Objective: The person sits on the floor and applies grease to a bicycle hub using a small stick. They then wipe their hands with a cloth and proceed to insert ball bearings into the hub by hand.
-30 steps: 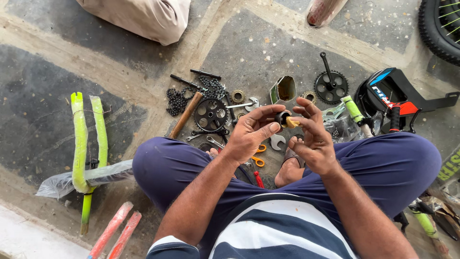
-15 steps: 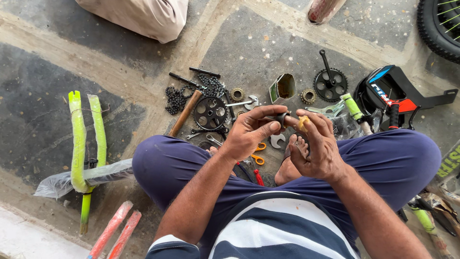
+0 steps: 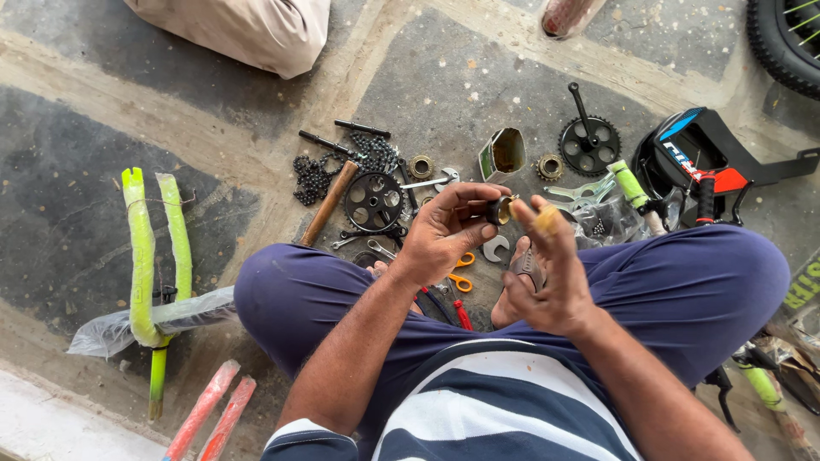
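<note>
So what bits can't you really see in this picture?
Head view:
- The small round part in the left hand: fingers cover most of it.
- The right hand fingertip: blurred, with a yellowish smear.
- The tyre: cut off by the top right corner.
- The scissors: only orange handles show; the left hand hides the rest.
- The pale cloth bundle: cut off by the top edge.
</note>
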